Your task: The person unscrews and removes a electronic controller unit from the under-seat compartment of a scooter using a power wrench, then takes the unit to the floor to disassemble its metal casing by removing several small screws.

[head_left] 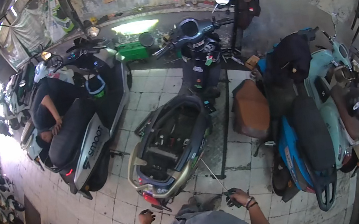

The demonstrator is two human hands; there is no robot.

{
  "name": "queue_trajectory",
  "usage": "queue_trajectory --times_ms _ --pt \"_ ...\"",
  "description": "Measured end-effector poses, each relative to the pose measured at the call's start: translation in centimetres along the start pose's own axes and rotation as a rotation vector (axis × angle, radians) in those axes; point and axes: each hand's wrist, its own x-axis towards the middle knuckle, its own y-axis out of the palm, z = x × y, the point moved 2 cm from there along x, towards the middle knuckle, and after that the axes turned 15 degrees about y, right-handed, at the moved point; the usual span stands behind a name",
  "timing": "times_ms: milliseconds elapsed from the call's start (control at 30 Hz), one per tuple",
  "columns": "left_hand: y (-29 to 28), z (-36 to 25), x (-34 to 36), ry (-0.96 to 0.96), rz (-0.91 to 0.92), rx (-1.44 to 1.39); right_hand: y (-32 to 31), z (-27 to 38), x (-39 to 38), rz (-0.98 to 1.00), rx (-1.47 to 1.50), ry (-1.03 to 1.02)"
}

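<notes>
In front of me stands a scooter [199, 103] with its seat off and the open compartment under it showing. My right hand [237, 196] is closed round the dark handle of what looks like a long screwdriver [213, 173]. Its thin shaft points up and left, its far end near the scooter's right rear side panel. I cannot tell whether the tip touches the panel. Behind the tail light [152, 199], my left hand [147, 217] hangs with its fingers loosely bent and apart, and I see nothing in it.
A removed brown-topped seat [251, 106] lies right of the scooter. Further right stand a blue scooter [309, 137] and a pale green one [332, 104]. On the left a person [54, 98] leans over a grey scooter [90, 151]. A green toolbox [133, 51] is by the wall.
</notes>
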Motion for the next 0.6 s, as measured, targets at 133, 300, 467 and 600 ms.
queue_trajectory --times_ms 133,300,467,600 --pt "1.7 -0.4 -3.6 0.244 -0.14 0.004 -1.4 0.2 -2.9 -0.307 -0.225 -0.092" --pt "10.2 -16.5 0.8 0.502 -0.087 0.029 3.4 11.1 -2.5 -0.265 -0.076 -0.224" --pt "13.0 -21.1 6.8 0.588 -0.305 0.136 -0.3 18.3 3.1 -0.354 -0.168 -0.349" --pt "16.3 -23.4 13.6 0.607 -0.211 0.289 -2.7 26.1 5.1 -0.545 -0.338 -0.541"
